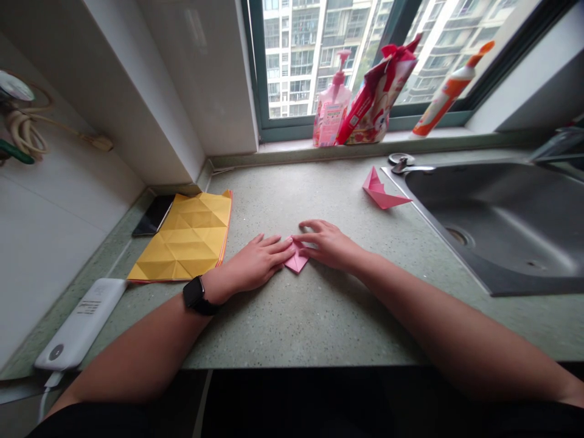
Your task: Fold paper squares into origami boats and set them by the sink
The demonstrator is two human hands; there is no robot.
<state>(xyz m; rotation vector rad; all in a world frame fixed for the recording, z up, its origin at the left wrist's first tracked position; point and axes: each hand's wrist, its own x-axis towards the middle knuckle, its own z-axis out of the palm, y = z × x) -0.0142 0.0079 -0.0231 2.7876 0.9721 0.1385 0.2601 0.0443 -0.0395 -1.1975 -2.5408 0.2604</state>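
A small folded piece of pink paper [297, 261] lies flat on the counter, one corner toward me. My left hand [255, 261], below a black watch, rests palm down with its fingers stretched out, the fingertips on the paper's left side. From the right, my right hand [329, 244] touches the paper's upper right side with its fingers apart and slightly bent. The fingers cover part of the paper. Farther back, beside the sink, sits a pink paper boat [383, 193].
Creased yellow paper [187, 237] on a stack lies at left, beside a dark phone [154, 216] and a white power bank [82, 325] with a cable. The steel sink [502, 286] is at right. A pump bottle [331, 112], a red bag [381, 97] and an orange-white bottle [444, 100] line the windowsill.
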